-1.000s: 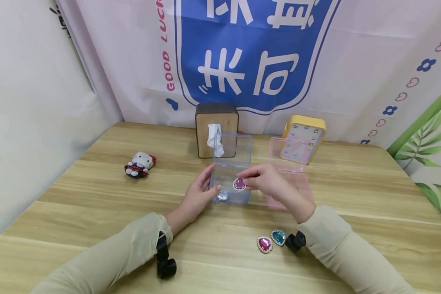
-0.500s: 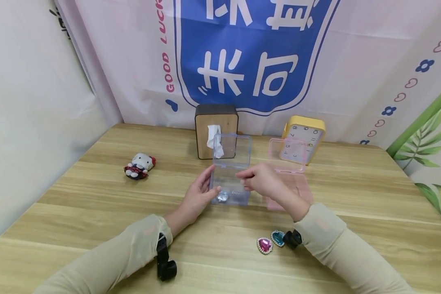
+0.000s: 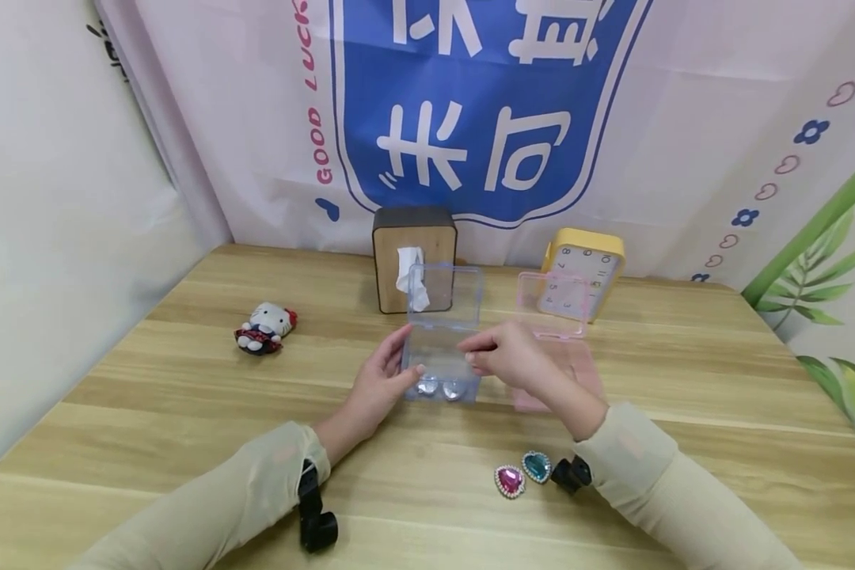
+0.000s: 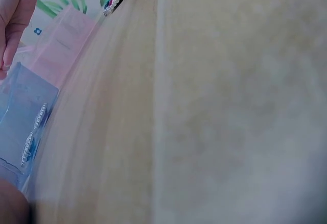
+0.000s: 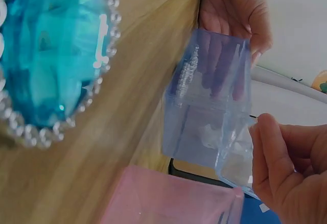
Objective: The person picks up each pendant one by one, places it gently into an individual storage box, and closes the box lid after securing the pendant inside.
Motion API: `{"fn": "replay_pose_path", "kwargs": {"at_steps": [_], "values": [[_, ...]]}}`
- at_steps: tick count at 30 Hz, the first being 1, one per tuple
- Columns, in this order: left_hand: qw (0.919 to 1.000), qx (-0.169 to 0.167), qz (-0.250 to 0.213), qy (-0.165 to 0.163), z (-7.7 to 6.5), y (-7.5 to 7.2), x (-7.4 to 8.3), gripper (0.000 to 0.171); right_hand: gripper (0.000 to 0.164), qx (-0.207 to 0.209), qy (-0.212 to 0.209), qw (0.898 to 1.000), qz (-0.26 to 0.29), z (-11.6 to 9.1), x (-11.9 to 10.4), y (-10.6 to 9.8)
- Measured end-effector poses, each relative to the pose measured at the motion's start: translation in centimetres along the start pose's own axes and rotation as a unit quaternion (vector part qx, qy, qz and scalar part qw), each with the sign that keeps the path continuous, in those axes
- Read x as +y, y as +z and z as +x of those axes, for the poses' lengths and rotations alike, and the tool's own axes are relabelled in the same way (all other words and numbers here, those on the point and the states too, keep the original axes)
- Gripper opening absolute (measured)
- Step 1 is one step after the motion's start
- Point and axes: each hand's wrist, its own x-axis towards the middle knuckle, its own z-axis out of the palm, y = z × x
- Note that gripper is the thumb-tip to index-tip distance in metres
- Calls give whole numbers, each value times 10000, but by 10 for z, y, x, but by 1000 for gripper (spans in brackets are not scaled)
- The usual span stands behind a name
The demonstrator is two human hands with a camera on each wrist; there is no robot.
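On the wooden surface [image 3: 185,400] stand an open blue box [image 3: 436,346] and an open pink box [image 3: 582,364]. The left hand [image 3: 380,377] has the blue box in its grip; the right hand [image 3: 511,360] has a narrow grip, nothing seen in it. If that hand dips, its black camera [image 3: 572,474] might knock the teal gem [image 3: 537,466] or pink gem [image 3: 509,480]. Two shiny gems [image 3: 452,389] lie inside the blue box.
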Motion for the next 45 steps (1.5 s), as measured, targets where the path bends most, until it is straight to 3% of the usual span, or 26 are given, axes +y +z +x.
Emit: {"fn": "replay_pose_path", "kwargs": {"at_steps": [4,9,15,20,26,31,41,45], "values": [[9995,302,14,27,-2,-1,3,64,26,-42,-122,9997,192,-8,0,-5],[9978,492,31,454,0,-2,12,60,25,29,-291,9994,198,-19,0,-14],[9912,165,247,1287,2,8,30,59,23,220,-180,9996,-78,-36,2,-25],[9866,-157,326,1589,4,20,38,56,21,378,-301,9972,-572,-50,4,-31],[9898,-488,381,1280,6,34,47,55,22,84,-544,9979,-353,-64,11,-35],[9917,-849,406,871,11,51,53,55,22,-199,-791,9952,-542,-73,19,-36],[9905,-1225,520,337,21,80,58,55,26,-912,-1105,9865,-795,-82,38,-32],[9905,-1230,602,148,24,90,58,56,26,-1294,-1358,9793,-760,-84,44,-27]]}}
